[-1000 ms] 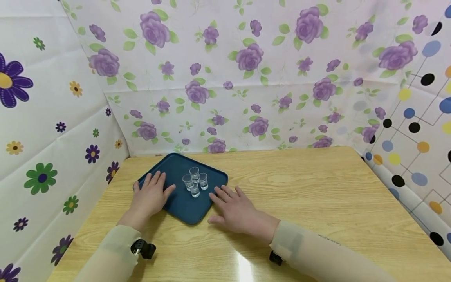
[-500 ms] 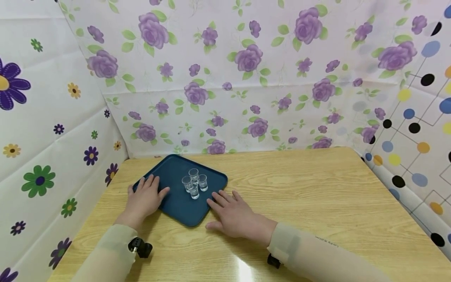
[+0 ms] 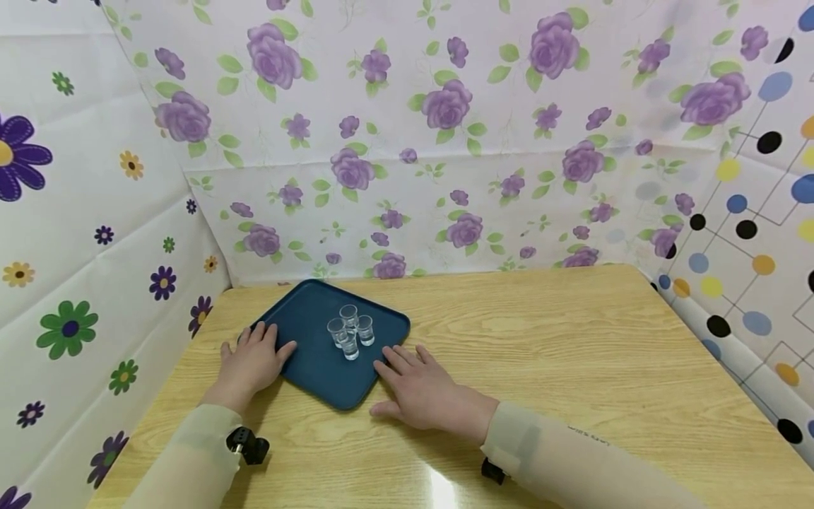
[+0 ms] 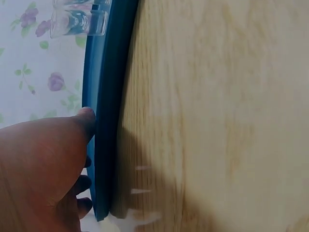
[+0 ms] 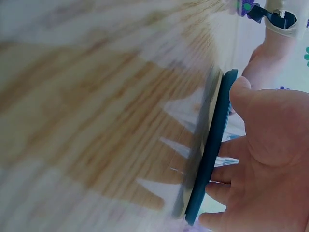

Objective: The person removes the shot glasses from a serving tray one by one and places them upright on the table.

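A dark blue square tray (image 3: 311, 371) lies turned cornerwise on the table, with several small clear shot glasses (image 3: 350, 346) clustered near its middle. At the tray's left side is my left hand (image 3: 249, 364), fingers spread and fingertips over the rim. In the left wrist view its thumb (image 4: 86, 116) is right at the tray's edge. My right hand (image 3: 422, 392) lies flat with fingers spread beside the right side, its fingertips at the rim. Seen from the right wrist, the palm (image 5: 280, 140) faces the tray's side (image 5: 212, 145). Neither hand curls round anything.
The light wood table (image 3: 540, 339) extends to the right of the tray. Behind it hangs a white cloth (image 3: 407, 198) with purple roses. Patterned cloths also stand at the left and right sides. Small black devices (image 3: 249, 445) are strapped under both wrists.
My left hand has slid left and toward me, from over the tray out to its edge. The right hand has shifted slightly toward me. The tray and glasses stay about where they were.
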`<state>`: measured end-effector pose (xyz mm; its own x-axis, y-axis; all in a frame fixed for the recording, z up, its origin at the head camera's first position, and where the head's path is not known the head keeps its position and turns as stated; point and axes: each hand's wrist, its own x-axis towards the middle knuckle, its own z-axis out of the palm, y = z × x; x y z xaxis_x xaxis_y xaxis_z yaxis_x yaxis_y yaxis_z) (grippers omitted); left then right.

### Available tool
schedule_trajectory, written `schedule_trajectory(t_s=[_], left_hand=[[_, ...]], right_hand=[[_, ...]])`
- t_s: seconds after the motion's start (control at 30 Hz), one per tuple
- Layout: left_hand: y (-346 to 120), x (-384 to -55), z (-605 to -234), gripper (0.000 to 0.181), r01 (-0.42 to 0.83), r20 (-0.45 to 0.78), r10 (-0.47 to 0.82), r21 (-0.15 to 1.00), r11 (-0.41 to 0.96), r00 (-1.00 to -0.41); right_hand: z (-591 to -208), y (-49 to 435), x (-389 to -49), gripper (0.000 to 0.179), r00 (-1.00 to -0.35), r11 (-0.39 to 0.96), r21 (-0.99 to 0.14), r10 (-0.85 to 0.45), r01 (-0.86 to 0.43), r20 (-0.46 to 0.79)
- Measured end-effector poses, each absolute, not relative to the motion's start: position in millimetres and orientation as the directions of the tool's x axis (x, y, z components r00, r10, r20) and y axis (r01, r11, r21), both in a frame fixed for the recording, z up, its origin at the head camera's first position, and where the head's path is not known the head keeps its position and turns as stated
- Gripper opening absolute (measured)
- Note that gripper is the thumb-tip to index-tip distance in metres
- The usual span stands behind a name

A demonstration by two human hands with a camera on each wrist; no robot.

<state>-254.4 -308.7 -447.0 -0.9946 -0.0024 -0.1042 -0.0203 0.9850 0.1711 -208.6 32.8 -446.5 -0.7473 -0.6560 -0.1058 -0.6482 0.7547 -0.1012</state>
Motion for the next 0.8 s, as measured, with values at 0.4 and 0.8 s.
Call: schedule_trajectory(t_s=[0.4, 0.8], left_hand=[[-316.8, -252.6, -450.4, 0.078, -0.037, -0.104, -0.018, 0.177, 0.984, -0.994], [-315.8, -251.4, -449.7, 0.077, -0.040, -0.102, -0.022, 0.179, 0.983, -0.995]], right_hand=[[-447.6, 31.9, -210.1, 0.080, -0.749, 0.754, -0.077, -0.656, -0.652, -0.093], [-448.3, 36.5, -210.6, 0.081, -0.746, 0.752, -0.081, -0.660, -0.655, -0.089]])
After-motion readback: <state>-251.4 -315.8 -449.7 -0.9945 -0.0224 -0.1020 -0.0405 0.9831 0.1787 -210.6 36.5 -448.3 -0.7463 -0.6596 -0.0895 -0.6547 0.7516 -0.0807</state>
